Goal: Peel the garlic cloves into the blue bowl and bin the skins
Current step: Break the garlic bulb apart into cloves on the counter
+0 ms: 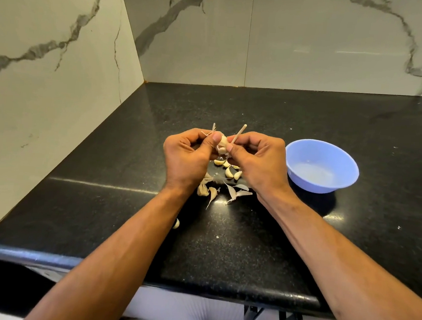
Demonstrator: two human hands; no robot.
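Head view: left hand (187,155) and right hand (256,159) both grasp a garlic piece (222,143); blue bowl (331,187) sits right, loose skins (237,192) near.

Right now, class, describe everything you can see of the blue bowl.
The blue bowl is a round, pale blue, plastic-looking dish with a plain rim and sloping sides. It sits upright on the black counter, beside the right hand, which does not touch it. It holds no garlic; only a whitish sheen shows on its bottom.

glossy speckled black stone counter (248,241), smooth blue plastic bowl (344,159), papery garlic skins (237,192), veined marble-look wall (293,38)
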